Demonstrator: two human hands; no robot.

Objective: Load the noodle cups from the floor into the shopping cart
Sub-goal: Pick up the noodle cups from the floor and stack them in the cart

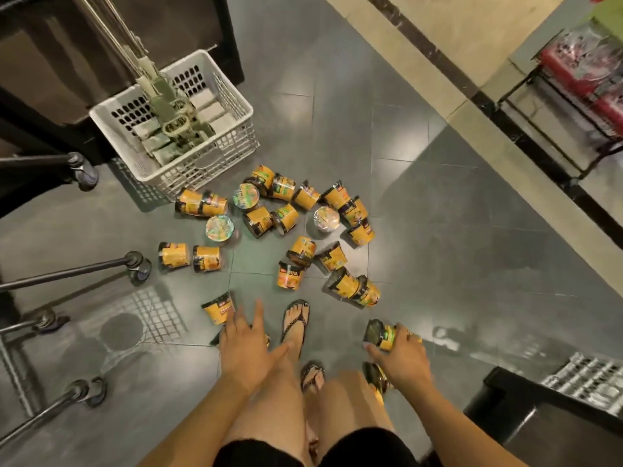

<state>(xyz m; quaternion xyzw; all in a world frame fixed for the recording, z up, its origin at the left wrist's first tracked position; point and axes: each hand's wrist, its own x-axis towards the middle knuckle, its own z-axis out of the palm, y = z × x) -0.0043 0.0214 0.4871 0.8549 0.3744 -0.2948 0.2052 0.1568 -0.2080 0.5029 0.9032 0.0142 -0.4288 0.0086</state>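
Several yellow noodle cups [290,227] with black rims lie scattered on the grey tiled floor, most on their sides. My right hand [403,360] grips one noodle cup [381,335] lying on its side at lower right; another cup [376,377] lies just under that wrist. My left hand [246,347] is spread with straight fingers over a cup that it mostly hides, beside a further cup [219,310]. The shopping cart [67,273] shows only its metal legs and wheels at the left edge.
A white plastic basket [232,96] with packets in it stands on the floor behind the cups. My feet in sandals [296,323] are between my hands. A display rack [573,82] is at upper right, a dark box [539,426] at lower right.
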